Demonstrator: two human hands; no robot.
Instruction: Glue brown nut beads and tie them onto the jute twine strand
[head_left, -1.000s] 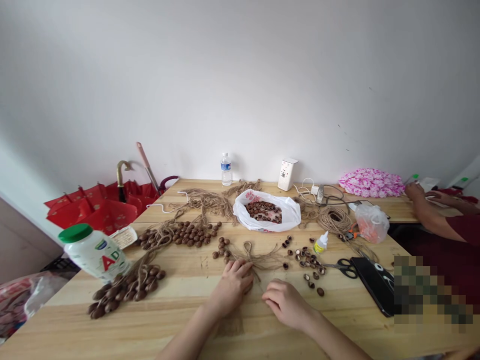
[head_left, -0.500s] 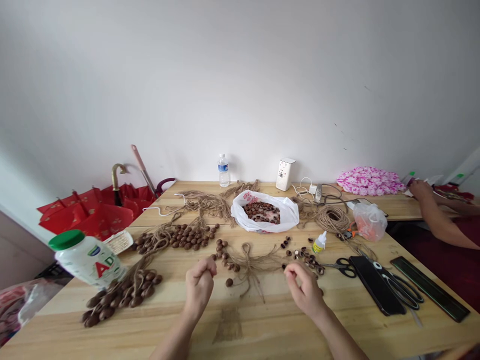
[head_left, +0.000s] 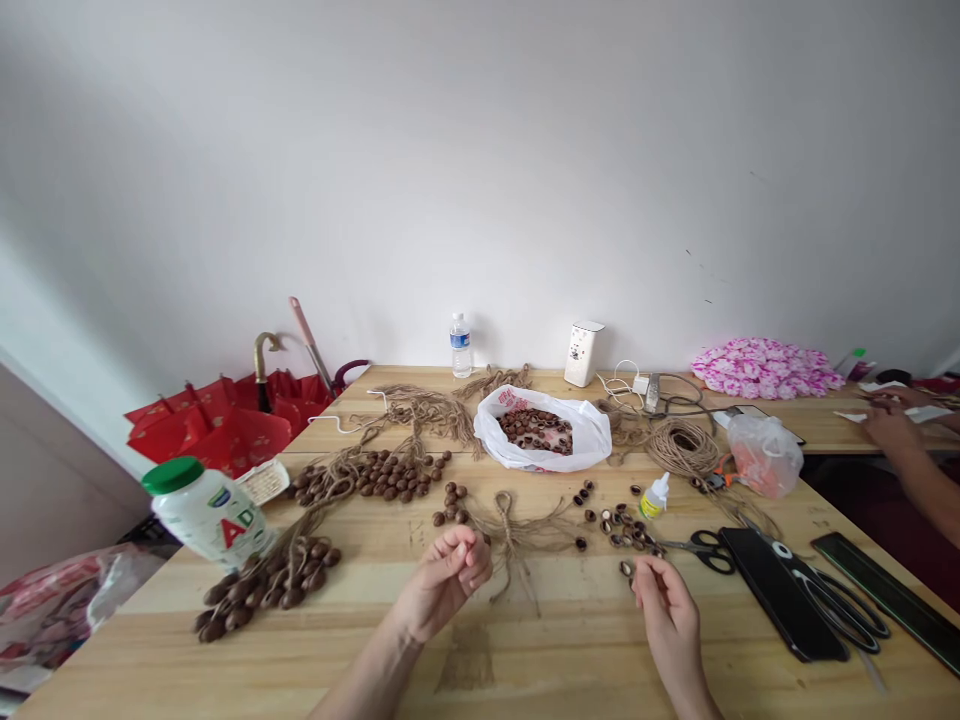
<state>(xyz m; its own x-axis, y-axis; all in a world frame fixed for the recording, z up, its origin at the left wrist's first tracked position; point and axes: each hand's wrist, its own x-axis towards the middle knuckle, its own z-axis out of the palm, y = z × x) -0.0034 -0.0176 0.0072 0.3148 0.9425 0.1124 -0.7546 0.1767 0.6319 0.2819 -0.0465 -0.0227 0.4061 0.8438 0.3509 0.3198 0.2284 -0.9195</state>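
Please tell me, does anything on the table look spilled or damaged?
Yes: a dark patch marks the pale wooden table near the left hand. Its colour breaks the lighter tone around it; whether spill or damage, I cannot tell.

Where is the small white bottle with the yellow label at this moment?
In the head view, the small bottle is on the table, right of centre, beyond the right hand, between scattered nutshells and the twine coil.

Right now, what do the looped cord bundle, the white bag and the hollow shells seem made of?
Looped cord bundle: likely jute or similar fibre, matt, from its dull brown strands.
White bag: thin plastic, slightly glossy, by its crinkled folds.
Hollow shells: perhaps woody nutshell, given their brown, rounded form; finish too small to tell.
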